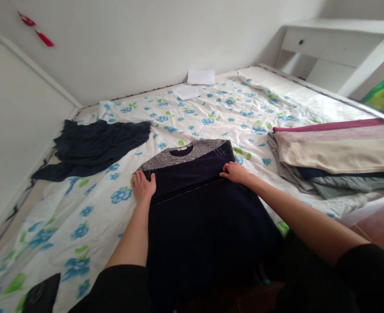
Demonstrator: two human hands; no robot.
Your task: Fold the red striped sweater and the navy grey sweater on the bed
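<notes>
A dark navy sweater (192, 217) with a speckled grey yoke lies spread on the bed, its neckline facing away from me. My left hand (142, 184) rests on its left shoulder edge, fingers flat and thumb apart. On the opposite edge, just below the shoulder, my right hand (236, 172) touches the fabric with its fingers slightly bent and spread. The sweater's lower part falls into dark shadow near my body, so its hem is hard to make out.
A floral sheet (123, 195) covers the bed. A crumpled dark garment (100, 143) lies at left, a stack of folded clothes (338, 152) at right. Paper sheets (201, 77) lie by the wall. A black item (41, 295) is at lower left; a white desk (332, 48) stands beyond.
</notes>
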